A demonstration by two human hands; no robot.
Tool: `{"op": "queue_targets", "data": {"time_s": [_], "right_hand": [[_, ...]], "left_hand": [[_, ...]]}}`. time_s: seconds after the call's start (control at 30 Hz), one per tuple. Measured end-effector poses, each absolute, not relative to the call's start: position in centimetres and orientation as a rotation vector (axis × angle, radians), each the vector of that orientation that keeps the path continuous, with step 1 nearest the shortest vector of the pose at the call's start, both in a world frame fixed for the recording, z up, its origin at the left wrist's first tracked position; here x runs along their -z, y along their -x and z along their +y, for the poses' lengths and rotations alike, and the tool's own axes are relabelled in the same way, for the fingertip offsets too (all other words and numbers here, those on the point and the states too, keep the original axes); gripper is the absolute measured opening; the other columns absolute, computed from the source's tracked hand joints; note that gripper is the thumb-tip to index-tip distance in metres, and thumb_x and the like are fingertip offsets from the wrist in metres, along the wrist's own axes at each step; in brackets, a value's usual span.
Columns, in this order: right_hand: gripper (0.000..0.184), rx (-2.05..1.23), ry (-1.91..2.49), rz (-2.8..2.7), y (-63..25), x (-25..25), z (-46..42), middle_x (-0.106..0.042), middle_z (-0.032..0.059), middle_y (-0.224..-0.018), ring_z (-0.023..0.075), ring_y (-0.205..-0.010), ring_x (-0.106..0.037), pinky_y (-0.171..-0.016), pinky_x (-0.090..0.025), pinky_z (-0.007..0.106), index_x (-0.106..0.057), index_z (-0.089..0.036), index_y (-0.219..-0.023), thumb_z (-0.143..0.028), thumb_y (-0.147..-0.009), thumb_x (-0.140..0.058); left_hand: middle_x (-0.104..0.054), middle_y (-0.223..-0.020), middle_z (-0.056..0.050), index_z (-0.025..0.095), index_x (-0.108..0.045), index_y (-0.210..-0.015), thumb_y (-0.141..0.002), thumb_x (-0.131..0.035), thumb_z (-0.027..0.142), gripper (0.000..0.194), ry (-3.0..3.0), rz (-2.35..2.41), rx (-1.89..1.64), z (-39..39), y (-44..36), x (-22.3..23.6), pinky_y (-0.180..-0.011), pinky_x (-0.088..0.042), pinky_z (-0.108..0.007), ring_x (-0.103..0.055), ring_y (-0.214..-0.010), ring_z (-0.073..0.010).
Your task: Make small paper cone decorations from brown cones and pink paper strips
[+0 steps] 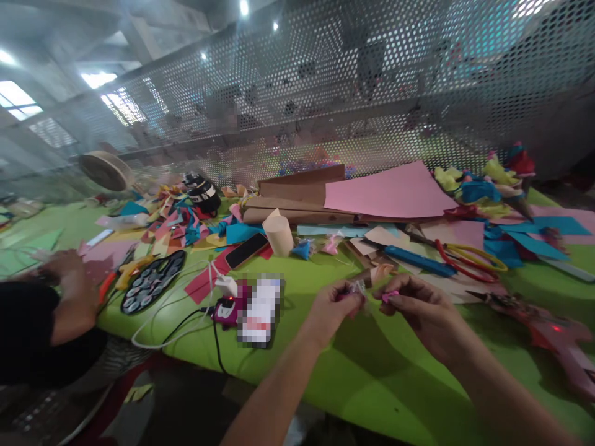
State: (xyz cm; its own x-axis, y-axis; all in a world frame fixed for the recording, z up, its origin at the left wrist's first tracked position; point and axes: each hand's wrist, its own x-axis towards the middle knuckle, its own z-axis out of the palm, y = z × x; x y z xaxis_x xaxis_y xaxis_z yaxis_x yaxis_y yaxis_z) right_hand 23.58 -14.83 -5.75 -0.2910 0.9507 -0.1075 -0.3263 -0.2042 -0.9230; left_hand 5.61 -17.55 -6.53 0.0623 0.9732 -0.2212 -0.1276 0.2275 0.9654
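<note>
Above the green table, my left hand (332,310) is closed in a pinch on a small pink piece with clear, filmy wisps (358,287) at its top. My right hand (425,310), just beside it, pinches another small bright pink piece (389,297) between thumb and fingers. The fingers partly hide both pieces, so their exact kind is unclear. A peach paper scrap (382,272) lies just beyond the hands. Farther back are a small blue paper bundle (303,249) and a pink one (331,244), near a beige paper roll (279,234).
A pink glue gun (543,325) lies at right, near scissors (469,257) and a blue cutter (418,260). A phone (261,313), a plugged-in power strip (230,310) and cables lie left. A co-worker's arm (69,303) rests far left. Perforated metal (297,93) stands behind.
</note>
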Motion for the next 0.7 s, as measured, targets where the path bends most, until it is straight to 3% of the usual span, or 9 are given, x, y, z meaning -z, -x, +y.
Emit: {"op": "queue_targets", "data": {"time_s": [0.07, 0.17, 0.37, 0.5, 0.6, 0.7], "right_hand": [[0.020, -1.646, 0.908, -1.034, -23.59, 5.81, -14.89, -0.066, 0.0008, -0.070, 0.0165, -0.061, -0.057, -0.056, -0.047, 0.029, -0.075, -0.026, -0.080, -0.028, -0.063, -0.084], [0.002, -1.616, 0.918, -1.080, -23.59, 5.92, -14.95, -0.065, 0.0023, -0.073, 0.0147, -0.058, -0.054, -0.053, -0.043, 0.029, -0.072, -0.023, -0.068, -0.023, -0.067, -0.072], [0.008, -1.587, 0.964, -1.123, -23.71, 6.22, -15.02, -0.051, 0.0004, -0.061, 0.0145, -0.054, -0.042, -0.048, -0.032, 0.028, -0.061, -0.023, -0.057, -0.018, -0.062, -0.057], [0.012, -1.542, 1.001, -1.208, -23.81, 6.06, -15.13, -0.048, 0.0015, -0.060, 0.0168, -0.056, -0.039, -0.051, -0.033, 0.031, -0.062, -0.023, -0.060, -0.029, -0.069, -0.057], [0.022, -1.438, 1.010, -1.350, -23.52, 5.66, -15.22, -0.056, 0.0029, -0.072, 0.0182, -0.062, -0.043, -0.056, -0.037, 0.031, -0.067, -0.023, -0.075, -0.043, -0.080, -0.061], [0.027, -1.258, 1.046, -1.558, -23.09, 5.61, -15.23, -0.056, 0.0012, -0.075, 0.0179, -0.064, -0.045, -0.057, -0.037, 0.030, -0.069, -0.024, -0.084, -0.051, -0.081, -0.069]], "left_hand": [[-0.057, -0.066, 0.001, 0.015, -0.064, -0.076, -0.072, -0.076, 0.049, 0.036, -0.951, 1.150, -1.099, -17.59, -5.63, 6.41, -0.065, -0.035, -0.027, -0.047, -0.062, -0.0108], [-0.060, -0.072, -0.001, 0.015, -0.065, -0.078, -0.075, -0.076, 0.048, 0.034, -0.939, 1.104, -1.140, -17.64, -5.57, 6.46, -0.071, -0.039, -0.027, -0.050, -0.067, -0.0118], [-0.062, -0.079, -0.002, 0.017, -0.067, -0.082, -0.077, -0.075, 0.046, 0.031, -0.956, 1.109, -1.154, -17.69, -5.51, 6.77, -0.078, -0.042, -0.028, -0.054, -0.075, -0.0139], [-0.061, -0.077, -0.001, 0.017, -0.067, -0.083, -0.074, -0.078, 0.049, 0.035, -0.955, 1.126, -1.158, -17.71, -5.76, 6.47, -0.077, -0.043, -0.028, -0.053, -0.075, -0.0141], [-0.061, -0.077, 0.000, 0.017, -0.066, -0.087, -0.072, -0.079, 0.048, 0.037, -0.967, 1.127, -1.158, -17.74, -5.95, 6.34, -0.075, -0.043, -0.028, -0.052, -0.072, -0.0130], [-0.064, -0.085, -0.001, 0.018, -0.065, -0.095, -0.072, -0.082, 0.045, 0.039, -0.974, 1.121, -1.165, -17.87, -6.01, 6.39, -0.077, -0.045, -0.028, -0.055, -0.076, -0.0138]]}}
